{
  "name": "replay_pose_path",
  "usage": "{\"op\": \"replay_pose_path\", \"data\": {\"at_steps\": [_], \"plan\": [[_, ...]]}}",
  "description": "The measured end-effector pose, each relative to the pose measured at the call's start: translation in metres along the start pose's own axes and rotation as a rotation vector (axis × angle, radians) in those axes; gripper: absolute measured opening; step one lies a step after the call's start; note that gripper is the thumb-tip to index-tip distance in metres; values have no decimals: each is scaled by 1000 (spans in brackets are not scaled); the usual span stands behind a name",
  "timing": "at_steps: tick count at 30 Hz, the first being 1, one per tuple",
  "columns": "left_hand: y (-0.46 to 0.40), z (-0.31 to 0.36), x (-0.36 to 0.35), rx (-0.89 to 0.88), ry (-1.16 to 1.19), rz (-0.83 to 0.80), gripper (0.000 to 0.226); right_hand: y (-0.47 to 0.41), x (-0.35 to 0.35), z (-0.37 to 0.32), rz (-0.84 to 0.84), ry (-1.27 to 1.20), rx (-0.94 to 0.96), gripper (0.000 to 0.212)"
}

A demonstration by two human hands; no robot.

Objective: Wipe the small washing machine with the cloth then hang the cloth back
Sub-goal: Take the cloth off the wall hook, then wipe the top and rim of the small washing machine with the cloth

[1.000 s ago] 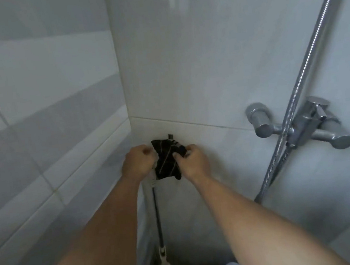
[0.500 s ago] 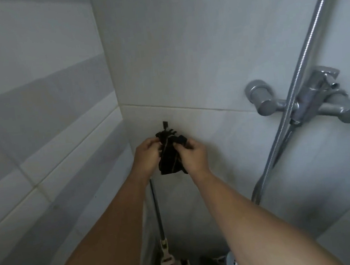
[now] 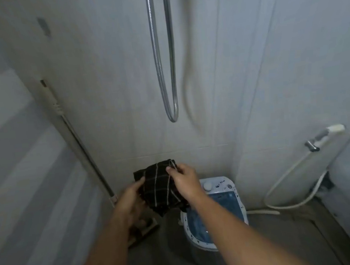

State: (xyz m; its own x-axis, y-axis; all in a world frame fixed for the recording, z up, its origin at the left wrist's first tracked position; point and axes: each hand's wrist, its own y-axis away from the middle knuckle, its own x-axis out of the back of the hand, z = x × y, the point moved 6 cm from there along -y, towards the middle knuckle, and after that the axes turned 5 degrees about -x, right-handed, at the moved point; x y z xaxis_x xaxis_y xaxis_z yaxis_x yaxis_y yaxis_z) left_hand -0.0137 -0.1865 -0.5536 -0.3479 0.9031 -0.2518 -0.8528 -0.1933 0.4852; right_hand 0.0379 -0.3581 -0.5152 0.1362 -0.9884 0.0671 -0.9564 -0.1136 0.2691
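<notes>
1. A person stands in a tiled bathroom corner, both bare hands raised at the lower centre of the frame, holding a dark checked cloth [image 3: 161, 187] in the air between them.

2. The left hand [image 3: 131, 199] supports the cloth's left edge, its grip curled around the fabric from the side and below; exactly how tightly the fingers press cannot be told, as the cloth hides them.

3. The right hand [image 3: 184, 180] pinches the cloth's upper right corner between thumb and fingertips, and what appears to be a thin loop shows at that pinch.

4. The small washing machine [image 3: 216, 209], white with a blue translucent lid, sits on the floor [image 3: 163, 264] just below and right of the hands, partly hidden by the right forearm. The cloth hangs above its left rim and is not seen touching it.

5. A mop handle [image 3: 79, 143] leans against the wall at left; a shower hose [image 3: 165, 68] loops down at upper centre; a sprayer hose [image 3: 288, 176] trails at right.

6. By the look of it, the cloth is in hand and wiping has not begun: this is the step of carrying the cloth to the machine.

7. The next move likely calls for lowering the cloth onto the lid, bunching it into one palm, and sweeping across the lid and control panel.
</notes>
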Motion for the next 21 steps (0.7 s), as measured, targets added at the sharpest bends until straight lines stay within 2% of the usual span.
{"op": "replay_pose_path", "data": {"at_steps": [2, 4, 7, 11, 14, 16, 18, 21], "plan": [[24, -18, -13, -79, -4, 9, 44, 23, 27, 15, 44, 84, 71, 35], [55, -25, -29, -121, -33, -17, 38, 53, 52, 18, 67, 93, 89, 35], [96, -26, -44, -169, -86, -36, 35, 97, 81, 17, 78, 38, 91, 33], [143, -20, -66, -269, -182, -34, 10, 146, 101, 15, 36, -154, 75, 23], [169, -25, -75, -320, -303, 84, 32, 176, 99, 17, -37, -237, 45, 22], [185, -35, -78, -309, -366, 122, 25, 193, 95, 16, -88, -216, 18, 23], [200, -52, -82, -246, -265, 52, 10, 207, 90, 16, -137, -193, 0, 24], [221, -72, -85, -149, 22, -95, 31, 225, 88, 13, -140, -143, 36, 21]]}}
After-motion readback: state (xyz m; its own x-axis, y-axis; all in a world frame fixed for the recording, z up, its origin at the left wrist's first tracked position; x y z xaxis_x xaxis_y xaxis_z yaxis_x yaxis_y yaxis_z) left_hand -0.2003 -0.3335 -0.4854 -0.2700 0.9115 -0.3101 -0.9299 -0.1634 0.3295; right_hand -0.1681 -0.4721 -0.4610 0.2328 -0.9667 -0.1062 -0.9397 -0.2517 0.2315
